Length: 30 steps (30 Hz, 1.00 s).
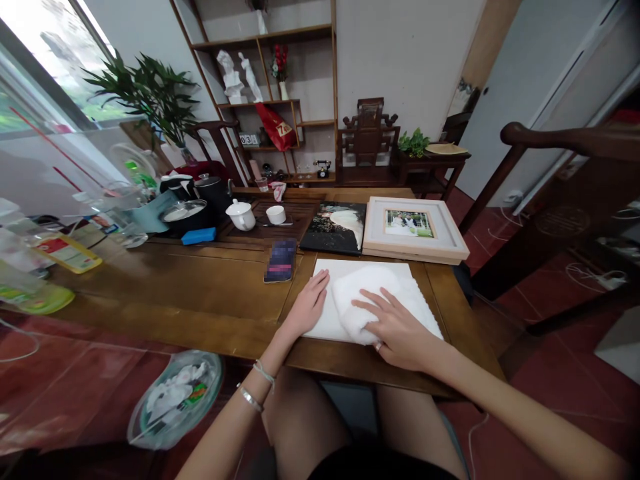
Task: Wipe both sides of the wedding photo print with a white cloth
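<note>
A white towel (373, 283) lies on the wooden table (200, 287) in front of me, partly rolled or folded into a thick wad in its middle. My left hand (309, 305) rests flat on the towel's left edge, fingers stretched out. My right hand (395, 327) lies open on top of the folded wad, fingers spread and pressing down on it. Neither hand grips anything.
Beyond the towel lie a framed photo (415, 230) and a dark photo print (336, 228); a phone (281, 261) sits to the left. A tea tray with white cups (243, 215), pots and bottles fills the table's left. A bin (175, 399) stands on the floor, a wooden chair (560, 193) at right.
</note>
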Each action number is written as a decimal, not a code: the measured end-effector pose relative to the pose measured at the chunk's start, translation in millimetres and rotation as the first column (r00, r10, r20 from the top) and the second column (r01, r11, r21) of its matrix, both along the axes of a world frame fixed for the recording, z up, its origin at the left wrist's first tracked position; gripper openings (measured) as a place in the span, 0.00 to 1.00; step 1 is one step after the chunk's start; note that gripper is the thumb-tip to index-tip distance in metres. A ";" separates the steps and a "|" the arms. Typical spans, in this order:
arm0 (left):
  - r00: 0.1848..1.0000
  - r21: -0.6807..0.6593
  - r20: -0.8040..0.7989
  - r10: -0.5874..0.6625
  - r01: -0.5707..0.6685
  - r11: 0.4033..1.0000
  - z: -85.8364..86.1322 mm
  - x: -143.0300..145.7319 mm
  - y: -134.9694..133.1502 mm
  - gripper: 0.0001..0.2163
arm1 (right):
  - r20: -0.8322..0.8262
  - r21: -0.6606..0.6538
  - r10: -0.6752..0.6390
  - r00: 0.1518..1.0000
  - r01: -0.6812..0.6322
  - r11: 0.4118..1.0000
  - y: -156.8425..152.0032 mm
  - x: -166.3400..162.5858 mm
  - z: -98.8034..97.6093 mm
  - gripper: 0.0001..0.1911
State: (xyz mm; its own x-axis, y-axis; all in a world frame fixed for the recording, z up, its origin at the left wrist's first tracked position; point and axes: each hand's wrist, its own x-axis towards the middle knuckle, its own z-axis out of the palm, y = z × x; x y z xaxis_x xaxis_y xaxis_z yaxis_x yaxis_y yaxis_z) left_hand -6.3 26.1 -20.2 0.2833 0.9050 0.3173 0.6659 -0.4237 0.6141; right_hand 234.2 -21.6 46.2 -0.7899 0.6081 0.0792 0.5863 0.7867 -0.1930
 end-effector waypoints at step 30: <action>0.999 0.002 0.025 -0.021 0.021 1.000 -0.5 -1.5 -0.4 0.20 | 0.127 0.087 -0.235 0.964 0.225 0.971 43.7 -33.1 8.1 0.22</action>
